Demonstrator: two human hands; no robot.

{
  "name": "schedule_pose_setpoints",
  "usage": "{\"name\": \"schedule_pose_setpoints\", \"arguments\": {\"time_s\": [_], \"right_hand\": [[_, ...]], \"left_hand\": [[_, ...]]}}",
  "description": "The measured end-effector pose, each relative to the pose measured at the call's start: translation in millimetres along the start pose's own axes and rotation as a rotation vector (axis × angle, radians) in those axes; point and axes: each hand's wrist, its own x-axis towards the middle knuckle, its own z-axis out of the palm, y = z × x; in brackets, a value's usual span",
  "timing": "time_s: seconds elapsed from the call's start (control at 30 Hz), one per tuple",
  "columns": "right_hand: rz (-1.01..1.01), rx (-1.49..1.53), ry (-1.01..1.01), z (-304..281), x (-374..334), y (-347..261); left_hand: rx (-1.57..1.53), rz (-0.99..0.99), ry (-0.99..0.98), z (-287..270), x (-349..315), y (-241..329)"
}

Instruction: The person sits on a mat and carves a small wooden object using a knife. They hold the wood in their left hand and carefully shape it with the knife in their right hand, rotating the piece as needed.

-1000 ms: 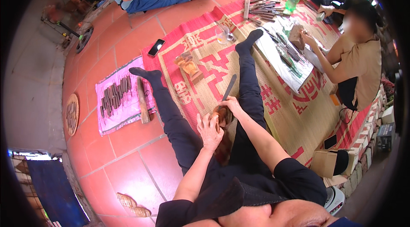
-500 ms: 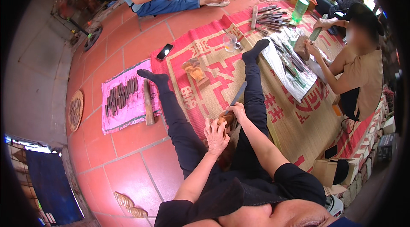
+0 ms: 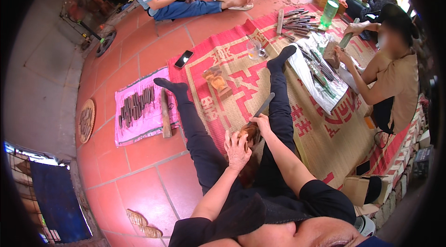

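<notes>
Between my outstretched legs is a brown carved wooden piece. My left hand lies over its near side with bent fingers gripping it, hiding much of its shape. My right hand is closed around the lower part of a long, flat grey file at the carving's far right side. The file's rounded tip points away from me, beside my right leg. Beyond my hands, a second, lighter wood carving rests on the patterned mat.
Left, a pink cloth bears several carving tools and a wooden mallet. A phone and a clear cup lie farther off. At right a co-worker works wood beside more tools and a green bottle.
The whole view has shifted slightly, so things appear a little farther right and lower. Both hands keep their holds on the carving and file. The seated person at the back has moved a hand.
</notes>
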Motion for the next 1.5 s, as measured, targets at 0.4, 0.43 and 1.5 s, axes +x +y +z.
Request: {"name": "schedule_pose_setpoints", "arguments": {"time_s": [0.4,0.43,1.5], "right_hand": [[0.003,0.079,0.012,-2,4,4],[0.024,0.085,-0.002,-1,4,3],[-0.058,0.049,0.028,0,-3,4]], "left_hand": [[-0.011,-0.028,0.021,1,0,-12],[-0.007,-0.027,0.029,1,0,-13],[-0.029,-0.113,0.059,4,8,-20]]}}
